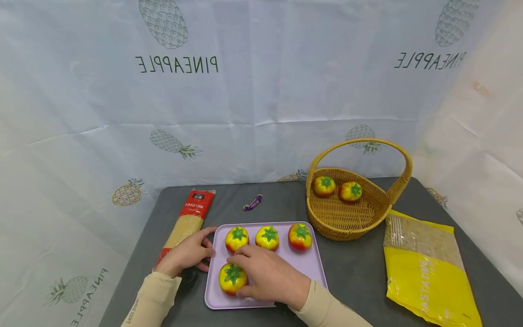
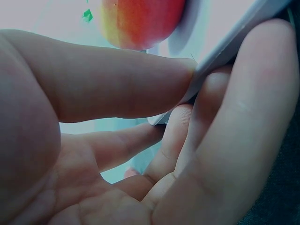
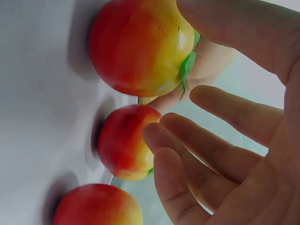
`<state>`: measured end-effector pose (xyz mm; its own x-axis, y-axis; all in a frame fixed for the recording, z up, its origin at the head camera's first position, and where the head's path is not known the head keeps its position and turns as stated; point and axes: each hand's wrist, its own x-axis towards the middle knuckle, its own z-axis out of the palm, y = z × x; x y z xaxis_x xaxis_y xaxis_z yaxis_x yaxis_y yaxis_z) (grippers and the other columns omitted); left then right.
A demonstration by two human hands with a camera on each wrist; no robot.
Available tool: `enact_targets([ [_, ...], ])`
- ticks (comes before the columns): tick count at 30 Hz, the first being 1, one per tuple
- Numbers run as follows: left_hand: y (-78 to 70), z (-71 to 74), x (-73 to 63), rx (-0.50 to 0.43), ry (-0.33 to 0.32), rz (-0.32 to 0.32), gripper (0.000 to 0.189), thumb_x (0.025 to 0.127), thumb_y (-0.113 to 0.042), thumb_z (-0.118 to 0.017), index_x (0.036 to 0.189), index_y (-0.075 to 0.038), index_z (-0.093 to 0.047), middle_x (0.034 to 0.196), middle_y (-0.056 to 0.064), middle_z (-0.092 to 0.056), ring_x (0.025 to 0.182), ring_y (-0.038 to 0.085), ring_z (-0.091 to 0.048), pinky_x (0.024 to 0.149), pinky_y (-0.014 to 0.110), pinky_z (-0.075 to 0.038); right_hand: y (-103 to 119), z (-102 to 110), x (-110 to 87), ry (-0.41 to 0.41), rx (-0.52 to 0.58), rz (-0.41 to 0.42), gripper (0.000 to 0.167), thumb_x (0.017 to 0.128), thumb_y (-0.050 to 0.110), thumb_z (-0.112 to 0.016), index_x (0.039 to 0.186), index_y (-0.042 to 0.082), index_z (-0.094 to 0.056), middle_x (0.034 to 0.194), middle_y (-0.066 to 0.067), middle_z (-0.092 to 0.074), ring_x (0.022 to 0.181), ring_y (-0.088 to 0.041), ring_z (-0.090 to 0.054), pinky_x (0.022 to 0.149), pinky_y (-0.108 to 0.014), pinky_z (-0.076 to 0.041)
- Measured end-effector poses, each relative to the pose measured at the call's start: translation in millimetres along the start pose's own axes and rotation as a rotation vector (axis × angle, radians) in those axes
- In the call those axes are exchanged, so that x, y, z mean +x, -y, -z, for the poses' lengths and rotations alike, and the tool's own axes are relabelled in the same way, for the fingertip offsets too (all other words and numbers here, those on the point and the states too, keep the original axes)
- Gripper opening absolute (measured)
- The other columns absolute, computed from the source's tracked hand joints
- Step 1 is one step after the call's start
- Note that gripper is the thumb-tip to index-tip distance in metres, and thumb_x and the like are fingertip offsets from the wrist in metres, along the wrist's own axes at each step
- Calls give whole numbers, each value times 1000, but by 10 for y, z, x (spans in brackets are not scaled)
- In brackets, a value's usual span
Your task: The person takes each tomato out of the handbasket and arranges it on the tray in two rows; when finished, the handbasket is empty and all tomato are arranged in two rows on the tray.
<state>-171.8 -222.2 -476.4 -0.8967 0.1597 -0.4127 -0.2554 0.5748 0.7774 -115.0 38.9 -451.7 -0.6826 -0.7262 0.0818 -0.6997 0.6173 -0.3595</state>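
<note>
- Fingers of the right hand (image 1: 271,274) are spread and loosely bent; whether they touch the front fruit (image 1: 233,279), I cannot tell.
- That round fruit, without clear long axis, sits on the near left part of the tray (image 1: 308,261), just left of the right hand, the nearer one.
- The left hand (image 1: 189,253) pinches the tray's left rim.

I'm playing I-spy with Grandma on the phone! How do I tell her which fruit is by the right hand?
Find the purple tray on the dark table. Three fruits sit in a row along its far side. Yours is the fruit alone nearer the person, with the right hand beside it.
</note>
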Motion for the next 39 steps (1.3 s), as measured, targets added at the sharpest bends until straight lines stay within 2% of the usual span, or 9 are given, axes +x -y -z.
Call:
enact_targets([
  [6,3,3,19,0,13,-11,72,96,-6,-75,162,-11,-46,104,14,-59,81,25,-67,66,40,-68,-68,85,-33,-47,-3,14,61,89,40,-89,143,19,-69,136,7,-68,119,-8,-65,108,-28,-58],
  [11,10,8,14,-25,28,-22,73,96,-5,-74,162,-10,-45,104,15,-58,82,26,-68,66,42,-69,-196,227,-101,-54,55,-42,57,92,37,-87,143,19,-69,136,4,-68,118,-10,-66,104,-28,-59],
  [14,3,7,13,-18,26,-21,73,96,-6,-74,162,-10,-44,105,15,-58,83,26,-67,67,41,-69,-349,372,-203,-63,67,-82,56,93,38,-85,142,17,-69,137,1,-69,120,-13,-67,106,-31,-59],
  [16,-4,4,15,-17,20,-14,73,96,-6,-74,162,-11,-45,105,15,-58,83,26,-67,66,40,-69,-487,495,-293,-80,71,-115,56,93,38,-85,142,16,-69,135,0,-70,115,-16,-69,103,-34,-61],
  [21,-15,-1,13,-27,15,0,73,96,-5,-74,162,-11,-45,105,15,-58,83,27,-67,66,41,-69,-914,848,-561,-161,64,-230,54,93,31,-86,142,15,-70,133,-3,-72,112,-21,-70,99,-42,-63],
  [23,-12,-2,13,-24,12,6,73,96,-5,-74,162,-11,-45,105,15,-57,83,27,-67,66,41,-69,-1108,993,-664,-197,49,-279,54,93,28,-86,142,12,-69,135,-7,-73,117,-25,-71,101,-47,-63],
  [29,-2,13,11,2,-9,24,74,95,-6,-76,162,-11,-45,105,14,-58,83,25,-67,66,40,-68,-1685,1362,-896,-296,33,-476,63,94,33,-85,148,7,-64,136,-16,-72,119,-37,-70,100,-58,-60],
  [33,8,8,14,0,-10,24,74,95,-6,-76,162,-11,-46,105,14,-57,83,25,-67,66,40,-68,-1978,1489,-1010,-310,77,-608,70,96,36,-82,153,4,-57,146,-23,-66,128,-44,-65,105,-63,-56],
  [39,2,-10,17,-8,-6,34,74,95,-5,-76,162,-11,-46,105,14,-58,83,25,-68,66,40,-68,-2212,1544,-1107,-287,145,-716,80,98,44,-78,159,1,-49,153,-29,-58,136,-50,-57,110,-67,-52],
])
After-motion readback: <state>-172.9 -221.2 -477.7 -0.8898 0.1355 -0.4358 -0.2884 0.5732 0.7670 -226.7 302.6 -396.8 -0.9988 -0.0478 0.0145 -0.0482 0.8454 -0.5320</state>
